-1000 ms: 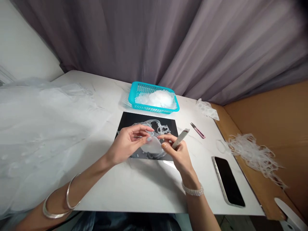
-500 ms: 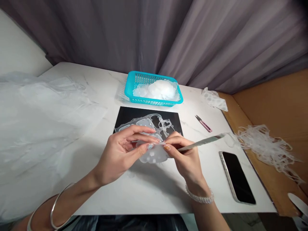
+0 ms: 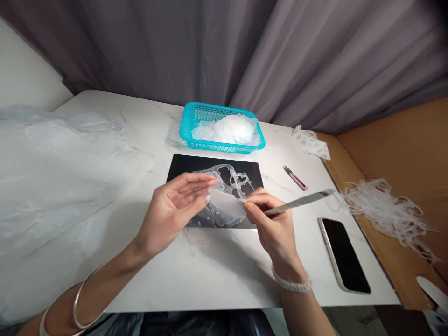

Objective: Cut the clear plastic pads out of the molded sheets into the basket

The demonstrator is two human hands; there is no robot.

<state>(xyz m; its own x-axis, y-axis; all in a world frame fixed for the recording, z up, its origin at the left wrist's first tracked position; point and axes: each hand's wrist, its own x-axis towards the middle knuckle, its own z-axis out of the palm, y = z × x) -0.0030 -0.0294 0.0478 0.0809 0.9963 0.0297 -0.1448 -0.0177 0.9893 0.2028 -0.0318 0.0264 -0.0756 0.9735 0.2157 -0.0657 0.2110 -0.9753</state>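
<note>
My right hand (image 3: 275,224) pinches a thin, translucent white plastic piece (image 3: 227,204) between thumb and forefinger. It also grips a flat silver metal tool (image 3: 303,200), whose back end points right; its front end is hidden in the fingers. At the piece's left edge, my left hand (image 3: 175,210) holds it loosely between thumb tip and fingers. Beneath both hands a black mat (image 3: 182,163) lies on the table, and on it is a clear, lacy plastic sheet (image 3: 240,179) with cut-out openings, partly covered by the hands and the piece.
Behind the mat stands a blue basket (image 3: 187,123) with translucent pieces heaped inside. To the right lie pink-handled thread snips (image 3: 295,178), a phone (image 3: 345,254) and a tangle of clear plastic strips (image 3: 388,214) on brown cardboard. Clear plastic sheeting (image 3: 63,186) covers the table's left side.
Both hands have come up slightly and moved a little apart. The plastic piece has turned and now stretches between them. My left fingers have loosened from its middle towards its left edge.
</note>
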